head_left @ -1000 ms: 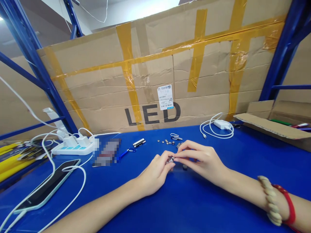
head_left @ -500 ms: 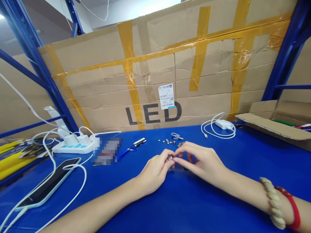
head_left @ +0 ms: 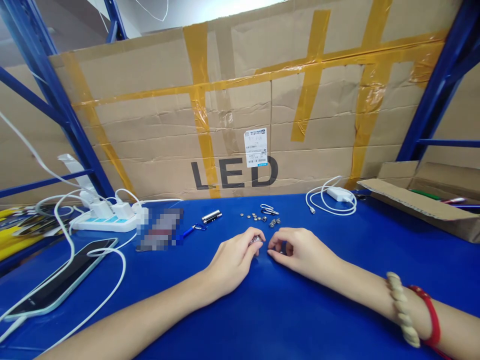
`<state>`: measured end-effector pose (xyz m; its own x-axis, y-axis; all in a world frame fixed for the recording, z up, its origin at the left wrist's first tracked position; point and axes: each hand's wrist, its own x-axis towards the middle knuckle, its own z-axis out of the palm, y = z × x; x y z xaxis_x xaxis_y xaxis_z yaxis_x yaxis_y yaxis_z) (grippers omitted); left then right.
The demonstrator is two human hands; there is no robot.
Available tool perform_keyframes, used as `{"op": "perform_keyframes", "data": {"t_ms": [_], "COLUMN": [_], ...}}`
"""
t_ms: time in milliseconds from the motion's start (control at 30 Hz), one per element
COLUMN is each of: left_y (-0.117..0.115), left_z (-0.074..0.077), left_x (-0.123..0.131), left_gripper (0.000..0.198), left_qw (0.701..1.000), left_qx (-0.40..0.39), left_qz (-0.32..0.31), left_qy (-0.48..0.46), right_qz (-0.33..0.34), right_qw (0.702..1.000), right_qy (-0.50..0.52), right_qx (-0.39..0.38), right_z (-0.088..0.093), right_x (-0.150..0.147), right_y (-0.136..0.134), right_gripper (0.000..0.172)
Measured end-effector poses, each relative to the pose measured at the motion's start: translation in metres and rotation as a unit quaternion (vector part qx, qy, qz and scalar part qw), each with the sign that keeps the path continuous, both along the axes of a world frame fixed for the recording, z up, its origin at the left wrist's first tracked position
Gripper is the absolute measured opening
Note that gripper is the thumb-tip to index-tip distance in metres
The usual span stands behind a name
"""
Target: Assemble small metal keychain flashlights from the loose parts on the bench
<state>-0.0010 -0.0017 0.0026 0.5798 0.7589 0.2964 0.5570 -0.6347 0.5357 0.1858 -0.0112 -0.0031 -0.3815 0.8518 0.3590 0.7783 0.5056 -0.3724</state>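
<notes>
My left hand [head_left: 234,257] is closed, its thumb and fingertips pinching a small shiny piece [head_left: 256,240], mostly covered by the fingers. A narrow gap to the right, my right hand [head_left: 300,248] is curled with thumb and fingertips close together. Something small and dark shows within its curl, too hidden to name. Just beyond the hands lie several small round metal discs [head_left: 255,217] and a cluster of small shiny metal parts [head_left: 275,222]. Behind them rests a looped strap or clip [head_left: 269,209]. Further left are a small silver-and-black cylinder [head_left: 212,216] and a blue pen-like item [head_left: 189,231].
A phone [head_left: 63,275] with a white cable and a power strip [head_left: 105,222] occupy the left. A pixelated flat item [head_left: 161,230] lies beside them. At the back right are a white adapter [head_left: 339,194] and an open cardboard box [head_left: 420,200]. A taped cardboard sheet [head_left: 161,135] stands behind.
My right hand has drawn away from the left and the small piece, leaving a gap between them. The left hand still holds the piece. The view has shifted slightly.
</notes>
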Motion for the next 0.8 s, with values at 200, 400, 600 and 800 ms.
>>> {"op": "perform_keyframes", "data": {"t_ms": [200,400,600,800], "left_y": [-0.0012,-0.0012,-0.0004,0.0004], "left_z": [-0.0009,0.0,-0.0007,-0.0021], "left_x": [-0.0009,-0.0013,-0.0011,-0.0014], "left_gripper": [0.019,0.02,0.02,0.021], "left_qw": [1.0,1.0,1.0,1.0], "left_qx": [0.013,0.015,0.013,0.015], "left_qz": [-0.004,-0.007,-0.008,-0.01], "left_qy": [0.023,0.019,0.014,0.006], "right_qz": [0.028,0.046,0.062,0.047], "right_qw": [0.999,0.997,0.997,0.999], "right_qy": [0.039,0.059,0.046,0.016], "right_qx": [-0.007,-0.004,0.01,0.007], "right_z": [-0.0043,-0.0031,-0.0022,-0.0006], "right_x": [0.0012,0.0009,0.0021,0.0019], "right_y": [0.006,0.0054,0.0061,0.0045], "right_gripper": [0.007,0.009,0.015,0.015]}}
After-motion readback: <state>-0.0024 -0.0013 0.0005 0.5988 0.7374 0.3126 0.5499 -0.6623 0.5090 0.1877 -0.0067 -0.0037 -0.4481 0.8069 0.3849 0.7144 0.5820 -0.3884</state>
